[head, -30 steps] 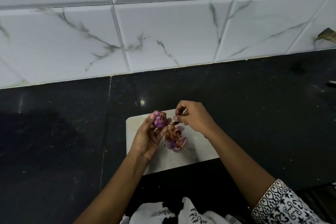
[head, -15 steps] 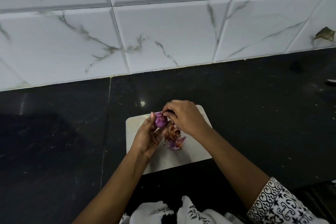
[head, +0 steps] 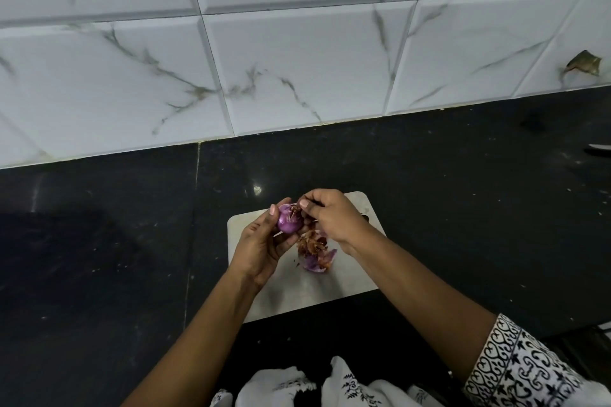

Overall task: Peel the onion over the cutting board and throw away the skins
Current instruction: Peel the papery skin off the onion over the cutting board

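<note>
Risk, left of the cutting board [head: 350,277]: the onion [head: 288,225] looks bare and glossy purple. I judge it could slip from your hold and roll off the board's left edge onto the black table [head: 99,241].
Risk, over the board: a sharp tug at the dry tuft [head: 293,211] could flick shreds past the board onto the dark table, where they would be hard to find.
Risk, middle of the board: the skins [head: 314,253] lie in a loose pile just under your right wrist. A careless sweep of that arm could scatter them.
Left grip: your left hand [head: 261,248] is curled round the onion, thumb on its left side and fingers beneath, and holds it above the board's far left corner.
Onion: held in the air, apart from the board, tufted end facing up.
Right grip: your right hand [head: 330,218], above the board's far edge, is closed tight. Its thumb and curled fingers pinch the dry tuft on the onion's top.
Skins: brown and purple, resting on the board and not yet thrown away.
</note>
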Tool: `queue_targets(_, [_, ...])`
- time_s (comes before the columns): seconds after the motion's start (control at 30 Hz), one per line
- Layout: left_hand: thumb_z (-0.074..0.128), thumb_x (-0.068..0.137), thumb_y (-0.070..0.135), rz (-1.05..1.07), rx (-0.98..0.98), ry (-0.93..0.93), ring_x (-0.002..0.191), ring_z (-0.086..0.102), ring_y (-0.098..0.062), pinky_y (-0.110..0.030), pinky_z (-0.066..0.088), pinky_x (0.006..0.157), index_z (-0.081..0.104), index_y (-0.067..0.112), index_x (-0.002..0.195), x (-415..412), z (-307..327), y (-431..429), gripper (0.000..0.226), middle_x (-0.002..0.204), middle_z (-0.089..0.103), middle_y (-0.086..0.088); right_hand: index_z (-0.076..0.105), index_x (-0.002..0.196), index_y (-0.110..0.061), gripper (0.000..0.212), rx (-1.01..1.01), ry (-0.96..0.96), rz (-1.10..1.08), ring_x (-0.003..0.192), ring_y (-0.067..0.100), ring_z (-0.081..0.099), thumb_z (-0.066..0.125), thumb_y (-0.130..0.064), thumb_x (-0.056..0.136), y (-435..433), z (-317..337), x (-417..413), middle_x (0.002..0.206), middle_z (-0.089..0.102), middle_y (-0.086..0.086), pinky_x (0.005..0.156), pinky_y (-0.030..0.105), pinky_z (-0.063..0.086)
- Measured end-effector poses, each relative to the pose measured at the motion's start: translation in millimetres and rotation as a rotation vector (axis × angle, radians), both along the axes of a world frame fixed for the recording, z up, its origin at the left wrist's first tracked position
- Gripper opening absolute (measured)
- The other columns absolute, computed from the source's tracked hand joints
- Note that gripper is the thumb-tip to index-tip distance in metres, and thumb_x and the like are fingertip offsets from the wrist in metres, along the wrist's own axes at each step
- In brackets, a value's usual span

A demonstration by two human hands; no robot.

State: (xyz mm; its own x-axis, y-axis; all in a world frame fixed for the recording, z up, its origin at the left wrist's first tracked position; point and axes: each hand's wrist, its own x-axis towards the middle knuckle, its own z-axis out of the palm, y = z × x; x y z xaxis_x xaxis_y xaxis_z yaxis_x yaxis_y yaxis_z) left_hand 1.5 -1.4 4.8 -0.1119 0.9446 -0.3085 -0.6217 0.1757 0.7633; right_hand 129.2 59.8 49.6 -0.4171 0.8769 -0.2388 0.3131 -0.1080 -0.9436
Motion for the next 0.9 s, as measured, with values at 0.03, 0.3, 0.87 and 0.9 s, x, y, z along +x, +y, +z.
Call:
queue_targets(0.03, [0.054, 0.080, 0.035, -0.013, 0.004, 0.001, 0.079, 0.071, -0.016, -0.019, 0.056, 0.057, 0.066, 0.012, 0.109, -1.1, -0.4, -0.2, 0.039, 0.097, 0.072, -0.011, 0.064, 0.100, -0.005, 0.017, -0.044, 0.022, -0.013, 0.081, 0.015, 0.060, 0.049, -0.013, 0.096, -1.0, 0.6, -0.3, 0.086, 0.063, 0.006, 0.076, 0.029, 0.053])
queue_targets(0.3, [0.078, 0.060, 0.052, -0.228, -0.071, 0.059, 0.065, 0.071, -0.018, -0.020, 0.056, 0.050, 0.072, 0.010, 0.103, -13.9, -5.8, -4.9, 0.060, 0.086, 0.073, -0.016, 0.061, 0.081, -0.008, 0.016, -0.316, 0.091, 0.077, 0.067, 0.013, 0.060, 0.051, -0.007, 0.093, -4.9, 2.8, 11.4, 0.075, 0.061, 0.005, 0.058, 0.019, 0.053])
queue_targets(0.87, [0.059, 0.076, 0.034, -0.094, -0.255, -0.248, 0.072, 0.073, -0.027, -0.029, 0.058, 0.061, 0.058, 0.000, 0.114, -18.8, -15.8, -5.4, 0.051, 0.097, 0.070, -0.025, 0.070, 0.090, -0.013, 0.013, 0.145, -0.296, 0.094, 0.082, 0.013, 0.064, 0.064, -0.003, 0.083, 12.9, -17.0, 20.8, 0.083, 0.067, -0.002, 0.082, 0.035, 0.056])
queue_targets(0.9, [0.059, 0.077, 0.035, -0.091, -0.258, -0.240, 0.071, 0.073, -0.026, -0.029, 0.058, 0.060, 0.058, 0.000, 0.113, -18.9, -16.5, -6.1, 0.050, 0.097, 0.070, -0.024, 0.071, 0.094, -0.015, 0.019, 0.202, -0.376, 0.150, 0.084, 0.013, 0.064, 0.062, -0.002, 0.084, 13.2, -18.3, 20.3, 0.088, 0.068, -0.001, 0.079, 0.032, 0.056])
